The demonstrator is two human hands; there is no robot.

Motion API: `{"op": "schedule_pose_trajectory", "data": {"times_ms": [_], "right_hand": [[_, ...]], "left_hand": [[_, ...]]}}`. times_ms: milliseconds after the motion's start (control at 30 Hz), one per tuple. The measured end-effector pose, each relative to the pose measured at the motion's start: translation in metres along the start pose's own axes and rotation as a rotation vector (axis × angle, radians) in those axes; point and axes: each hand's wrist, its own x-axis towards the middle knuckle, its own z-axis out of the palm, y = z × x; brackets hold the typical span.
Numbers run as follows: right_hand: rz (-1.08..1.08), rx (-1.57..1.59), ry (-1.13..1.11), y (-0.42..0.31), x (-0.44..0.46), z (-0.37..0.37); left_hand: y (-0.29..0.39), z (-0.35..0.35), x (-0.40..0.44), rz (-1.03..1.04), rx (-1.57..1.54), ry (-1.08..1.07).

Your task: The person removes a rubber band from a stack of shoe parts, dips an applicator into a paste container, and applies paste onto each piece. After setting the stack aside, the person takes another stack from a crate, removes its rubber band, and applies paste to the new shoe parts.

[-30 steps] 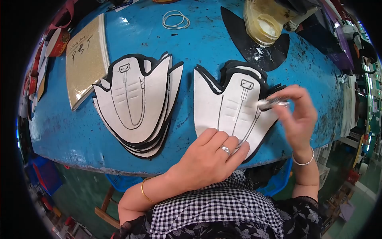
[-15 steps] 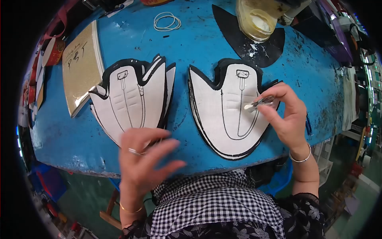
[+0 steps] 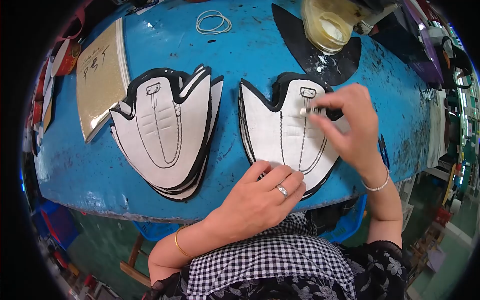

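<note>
My right hand is closed in a pinch on a small white-tipped tool, held over the upper part of the right stack of shoe-upper pieces. The tool's kind is blurred. At the lower front edge of that stack, my left hand has its fingers curled against the top piece, with the thumb hidden. The pieces are white with black edges, stitched lines and a small stitched rectangle near the top. A second stack of similar pieces lies to the left.
Behind the right stack, a tub with white paste stands on a black sheet. A gold-covered notebook lies at the left, and a white cord loop at the back. The blue table's front edge runs before my body.
My left hand has moved right, from the left stack to the lower edge of the right stack. My right hand has shifted slightly up with the white-tipped tool.
</note>
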Motion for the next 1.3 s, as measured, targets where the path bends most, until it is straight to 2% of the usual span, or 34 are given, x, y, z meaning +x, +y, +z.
{"op": "schedule_pose_trajectory", "data": {"times_ms": [133, 167, 267, 300, 367, 433, 500, 600, 633, 733, 800, 867, 933, 1033, 1067, 1100, 1233, 1300], "right_hand": [[-0.058, 0.039, -0.153, -0.023, -0.016, -0.01], [-0.014, 0.08, -0.193, -0.026, -0.019, -0.013], [0.091, 0.127, -0.086, -0.013, -0.017, -0.018], [0.209, 0.18, -0.022, -0.005, -0.014, -0.02], [0.34, 0.373, 0.209, 0.025, 0.007, -0.017], [0.478, 0.427, 0.347, 0.061, 0.032, -0.016], [0.438, 0.346, 0.362, 0.107, 0.049, -0.009], [0.373, 0.081, 0.334, 0.132, 0.068, -0.001], [0.326, -0.004, 0.305, 0.135, 0.072, 0.0], [0.259, -0.243, 0.224, 0.134, 0.075, 0.002], [0.316, -0.135, 0.22, 0.131, 0.073, -0.003], [0.376, 0.068, 0.252, 0.124, 0.072, -0.008], [0.35, 0.082, 0.263, 0.123, 0.069, -0.011], [0.326, 0.007, 0.223, 0.118, 0.063, -0.015], [0.301, -0.04, 0.207, 0.118, 0.061, -0.015], [0.273, -0.084, 0.188, 0.117, 0.059, -0.014], [0.457, 0.34, 0.316, 0.098, 0.047, -0.016], [0.516, 0.495, 0.254, 0.074, 0.034, -0.018]], "left_hand": [[-0.002, -0.004, 0.0, -0.013, -0.062, -0.024], [-0.002, -0.005, 0.0, -0.014, -0.08, -0.034], [-0.005, -0.009, 0.002, -0.008, -0.13, -0.072], [-0.006, -0.011, 0.002, -0.007, -0.144, -0.086], [-0.006, -0.016, 0.004, -0.025, -0.185, -0.124], [-0.006, -0.02, 0.007, -0.019, -0.194, -0.142], [-0.007, -0.023, 0.009, -0.002, -0.172, -0.143], [-0.004, -0.025, 0.005, 0.01, -0.065, -0.081], [-0.003, -0.025, 0.002, 0.012, -0.033, 0.015], [0.004, -0.064, -0.018, -0.016, 0.019, 0.081], [0.009, -0.088, -0.035, -0.124, 0.059, 0.189], [0.004, -0.097, -0.062, -0.208, 0.133, 0.394], [-0.014, -0.098, -0.08, -0.241, 0.237, 0.573], [-0.037, -0.101, -0.088, -0.459, 0.439, 0.387], [-0.038, -0.101, -0.085, -0.522, 0.385, 0.25], [-0.035, -0.095, -0.08, -0.493, 0.304, 0.259], [-0.017, -0.062, -0.058, -0.273, -0.075, 0.168], [-0.006, -0.041, -0.045, -0.165, -0.174, 0.127]]}}
